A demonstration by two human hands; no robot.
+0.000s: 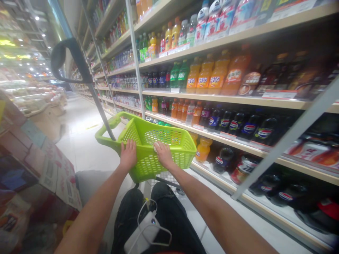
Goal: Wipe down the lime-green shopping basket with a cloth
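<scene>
A bright green plastic shopping basket (174,155) with perforated walls stands in front of me on a wheeled frame. My left hand (129,154) grips its near rim beside the divider, fingers hooked over the edge. Further right along the same rim, my right hand (163,155) is closed over the edge. A small whitish crumpled thing (156,145) shows at its fingers; I cannot make out what it is. From the basket's left end a grey pole (102,111) rises to a black loop handle (71,63). Little of the basket's inside shows.
Shelves (190,92) of bottled drinks line the right side, close to the basket. Stacked cardboard boxes (53,173) stand at left. A pale tiled aisle floor (79,141) runs ahead. A white power bank (143,233) with a cable lies near my lap.
</scene>
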